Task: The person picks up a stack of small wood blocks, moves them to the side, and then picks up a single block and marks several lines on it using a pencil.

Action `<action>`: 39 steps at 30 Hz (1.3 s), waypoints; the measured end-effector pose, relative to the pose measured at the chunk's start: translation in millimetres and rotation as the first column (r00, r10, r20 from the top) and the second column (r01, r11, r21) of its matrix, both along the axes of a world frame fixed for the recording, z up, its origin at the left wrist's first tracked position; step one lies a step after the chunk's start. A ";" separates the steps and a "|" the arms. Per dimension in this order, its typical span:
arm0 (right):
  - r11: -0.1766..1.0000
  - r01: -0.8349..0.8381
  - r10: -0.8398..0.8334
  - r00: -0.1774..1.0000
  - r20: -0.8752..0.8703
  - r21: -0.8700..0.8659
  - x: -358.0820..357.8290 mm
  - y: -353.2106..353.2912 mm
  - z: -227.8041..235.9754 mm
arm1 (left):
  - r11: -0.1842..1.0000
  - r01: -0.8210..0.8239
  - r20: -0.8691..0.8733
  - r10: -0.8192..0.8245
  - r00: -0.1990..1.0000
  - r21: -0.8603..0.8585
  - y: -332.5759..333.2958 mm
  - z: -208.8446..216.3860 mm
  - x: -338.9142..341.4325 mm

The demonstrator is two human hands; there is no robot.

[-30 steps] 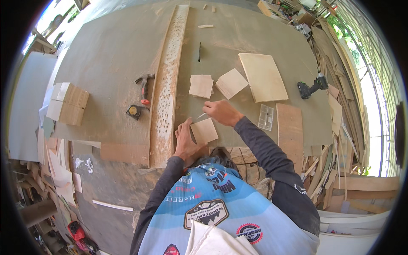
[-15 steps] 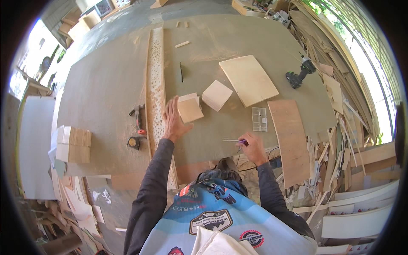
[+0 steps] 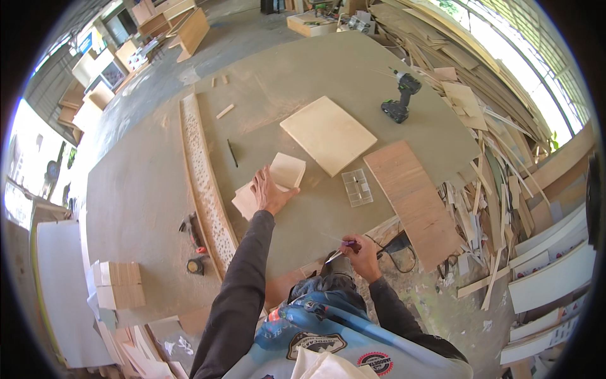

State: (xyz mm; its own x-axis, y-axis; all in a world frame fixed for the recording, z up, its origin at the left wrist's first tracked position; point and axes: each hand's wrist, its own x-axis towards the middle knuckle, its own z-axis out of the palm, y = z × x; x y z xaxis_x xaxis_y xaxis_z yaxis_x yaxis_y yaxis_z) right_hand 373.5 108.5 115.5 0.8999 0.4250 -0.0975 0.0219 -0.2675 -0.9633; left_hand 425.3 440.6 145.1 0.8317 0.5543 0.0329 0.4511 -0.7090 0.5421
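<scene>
My left hand is at the small square wooden pieces on the worktable, its fingers and thumb bent around them. One pale square piece shows beyond the hand, against the thumb. Another square piece lies on its left, partly under the fingers; how the pieces meet beneath the palm is hidden. Close to the table's near edge, my right hand is closed around a slim tool with a purple handle. Its thin end is blurred, so its kind is unclear. A clear divided plastic case lies beyond this hand.
On the worktable lie a large pale panel, a reddish board, a cordless drill, a pen, a long speckled strip, a hammer, a tape measure and stacked blocks. Offcuts crowd the right.
My left hand has moved from beside the square pieces onto them, and the separate pieces are now together. The right hand has turned the purple-handled tool. The view has shifted.
</scene>
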 end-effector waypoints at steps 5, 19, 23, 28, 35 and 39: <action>0.996 0.088 -0.088 0.996 -0.020 0.003 -5.2 -7.8 4.2 | 0.996 -0.024 0.109 0.014 0.994 0.085 -5.1 -16.2 4.0; 0.980 -0.187 0.171 0.967 0.187 0.070 6.3 70.6 40.1 | 0.969 -0.076 0.123 0.107 0.987 -0.233 -76.9 -62.0 -218.3; 0.916 -0.402 0.383 0.884 0.269 0.016 1.5 114.1 26.3 | 0.946 -0.145 0.175 0.202 0.964 -0.291 -84.2 -62.0 -234.7; 0.813 -0.562 0.569 0.711 0.412 -0.153 -8.4 150.6 20.3 | 0.877 -0.221 0.325 0.377 0.867 -0.427 -79.3 -84.8 -236.9; 0.752 -0.599 0.651 0.611 0.451 -0.275 -17.3 169.7 14.7 | 0.876 -0.260 0.370 0.417 0.830 -0.406 -73.2 -87.9 -231.6; 0.751 -0.592 0.651 0.594 0.472 -0.291 -17.8 171.5 8.7 | 0.879 -0.258 0.375 0.415 0.829 -0.402 -71.3 -88.8 -228.9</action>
